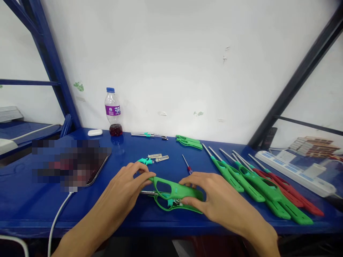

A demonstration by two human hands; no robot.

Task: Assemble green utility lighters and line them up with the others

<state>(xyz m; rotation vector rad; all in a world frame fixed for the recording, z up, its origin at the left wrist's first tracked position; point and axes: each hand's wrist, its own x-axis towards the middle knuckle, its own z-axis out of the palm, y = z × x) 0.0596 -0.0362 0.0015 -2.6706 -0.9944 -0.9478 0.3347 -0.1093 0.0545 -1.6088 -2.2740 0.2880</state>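
Note:
Between my hands is a green long-nosed lighter in two casing halves. The upper casing half [171, 187] is tilted above the lower casing half [182, 207], with a gap between them showing teal and small metal parts. My left hand [128, 184] is closed, pinching the front end of the upper half near the metal tube [148, 192]. My right hand [209, 192] is closed around the rear, thumb at the gap and fingers behind the upper half. Just beyond lie teal trigger pieces [145, 161], clear lighter tanks [162, 158] and a small screwdriver [187, 165].
Several green lighters [246, 178] and red lighters [292, 189] lie at right, beside a white power strip [294, 173]. Green casing halves [189, 142] and metal tubes [147, 135] lie near the wall. A bottle [114, 112], white case [95, 132] and cabled tablet [93, 167] are left.

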